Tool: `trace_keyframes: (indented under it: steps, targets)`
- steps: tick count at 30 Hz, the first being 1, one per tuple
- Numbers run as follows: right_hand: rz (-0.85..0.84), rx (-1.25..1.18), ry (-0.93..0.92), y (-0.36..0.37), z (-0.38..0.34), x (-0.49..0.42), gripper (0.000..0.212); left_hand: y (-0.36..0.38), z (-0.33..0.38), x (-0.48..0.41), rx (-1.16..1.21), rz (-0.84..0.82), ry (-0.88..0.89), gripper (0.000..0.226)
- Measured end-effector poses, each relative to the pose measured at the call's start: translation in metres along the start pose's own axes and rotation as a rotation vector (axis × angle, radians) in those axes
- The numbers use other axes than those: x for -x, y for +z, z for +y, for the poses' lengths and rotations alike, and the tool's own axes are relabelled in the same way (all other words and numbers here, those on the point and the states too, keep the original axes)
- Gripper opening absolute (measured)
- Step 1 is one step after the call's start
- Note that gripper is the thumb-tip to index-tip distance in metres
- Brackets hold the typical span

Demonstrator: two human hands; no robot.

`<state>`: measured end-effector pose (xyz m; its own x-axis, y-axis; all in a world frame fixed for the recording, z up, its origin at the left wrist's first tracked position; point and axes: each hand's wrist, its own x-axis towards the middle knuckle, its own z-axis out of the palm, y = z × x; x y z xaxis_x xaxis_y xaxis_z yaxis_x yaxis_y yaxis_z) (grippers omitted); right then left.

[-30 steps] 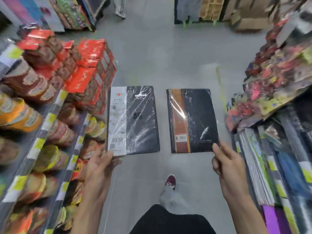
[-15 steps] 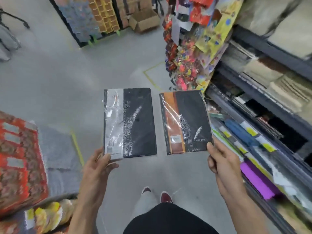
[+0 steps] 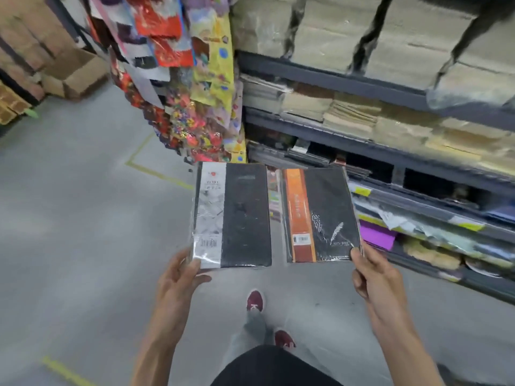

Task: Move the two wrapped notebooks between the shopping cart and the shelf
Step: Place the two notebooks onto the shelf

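I hold two plastic-wrapped notebooks side by side in front of me. My left hand (image 3: 178,277) pinches the bottom left corner of the black notebook with a white strip (image 3: 237,215). My right hand (image 3: 373,274) pinches the bottom right corner of the black notebook with an orange strip (image 3: 320,215). Both covers face up. The dark metal shelf (image 3: 390,154) stands to my right and ahead, its tiers stacked with paper goods and notebooks. No shopping cart is in view.
Colourful hanging packets (image 3: 195,87) cover the shelf's end just beyond the notebooks. Cardboard boxes (image 3: 72,76) sit on the grey floor at the far left. Yellow floor lines (image 3: 156,171) run across the aisle. My red shoes (image 3: 255,300) are below.
I have turned right, away from the left rack of goods, toward the shelf. Both notebooks stay in my hands and are now closer to the shelf's lower tiers.
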<state>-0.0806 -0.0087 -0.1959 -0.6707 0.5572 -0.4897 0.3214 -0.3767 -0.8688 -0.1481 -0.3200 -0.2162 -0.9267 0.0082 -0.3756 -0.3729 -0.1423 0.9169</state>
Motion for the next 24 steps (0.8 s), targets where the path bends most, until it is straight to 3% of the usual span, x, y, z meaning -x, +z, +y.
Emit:
trace_keyframes:
  steps: [5,10,18,24]
  targets:
    - [0.156,-0.034,-0.029,-0.003,0.006,-0.009,0.010,0.023,0.005,-0.057,-0.047,-0.123,-0.069,0.019]
    - [0.274,-0.083,-0.050,0.000,0.012,-0.027,0.019,0.053,-0.004,-0.113,-0.093,-0.240,-0.149,0.022]
    - [0.387,-0.157,0.035,0.004,0.029,-0.103,0.021,0.110,-0.044,-0.188,-0.081,-0.297,-0.213,0.014]
    - [0.434,-0.164,0.072,-0.002,0.044,-0.169,0.007,0.135,-0.074,-0.239,-0.086,-0.310,-0.191,0.027]
